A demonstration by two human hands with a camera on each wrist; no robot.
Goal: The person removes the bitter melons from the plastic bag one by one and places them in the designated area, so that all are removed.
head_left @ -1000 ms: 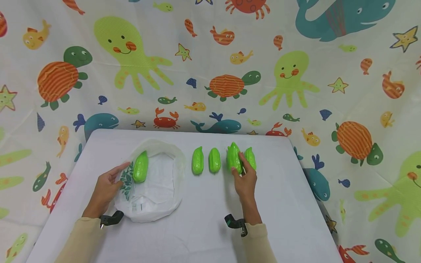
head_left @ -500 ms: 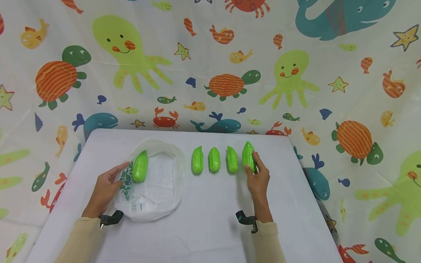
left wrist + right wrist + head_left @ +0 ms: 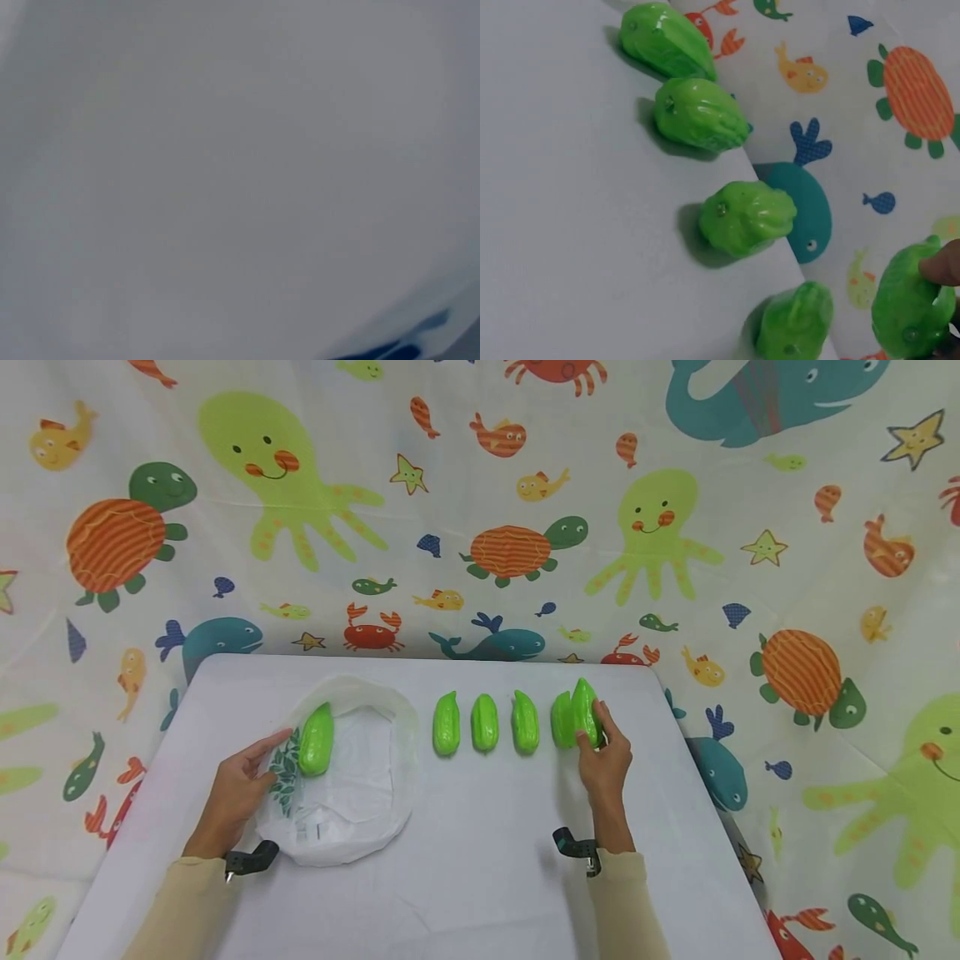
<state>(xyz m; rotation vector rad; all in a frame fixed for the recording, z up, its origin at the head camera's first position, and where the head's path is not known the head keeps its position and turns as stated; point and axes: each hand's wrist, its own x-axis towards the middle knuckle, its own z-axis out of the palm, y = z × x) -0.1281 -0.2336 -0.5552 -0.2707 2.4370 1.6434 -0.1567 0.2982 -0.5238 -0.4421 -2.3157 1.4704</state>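
On the white table [image 3: 465, 893], your left hand [image 3: 234, 793] rested against the leaf-printed side of a white plastic bag [image 3: 341, 850], whether pinching it could not be told; one green vegetable [image 3: 316, 741] lay within. Four more green vegetables [image 3: 484, 724] lined up rightward. At the end, a sixth vegetable [image 3: 587, 714] was gripped between your right hand's [image 3: 606, 764] thumb and fingers; lowering it level, clear of its neighbour, before loosening seemed wisest.

White table [image 3: 480, 852]: faintly creased on the near side
White plastic bag [image 3: 352, 850]: at left, its mouth rounded
Four green vegetables [image 3: 484, 724]: far side, middle to right, standing apart in a row
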